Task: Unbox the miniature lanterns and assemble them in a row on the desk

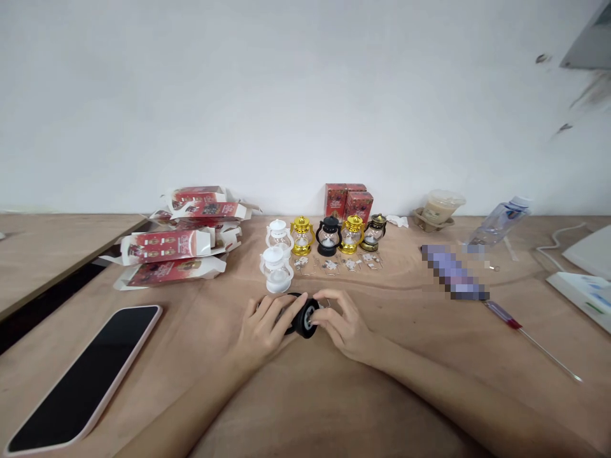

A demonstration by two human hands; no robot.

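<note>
A small black toy lantern lies on its side on the wooden table, with its round base facing right. My left hand grips its body from the left. My right hand touches the base end with its fingertips. Just behind my hands stand two white toy lanterns. Further back is a row of gold and black lanterns, with small metal hooks lying in front of them.
Flattened red cartons are piled at the back left, and red boxes stand against the wall. A phone lies front left. A screwdriver, a water bottle, a cup and white boxes are on the right.
</note>
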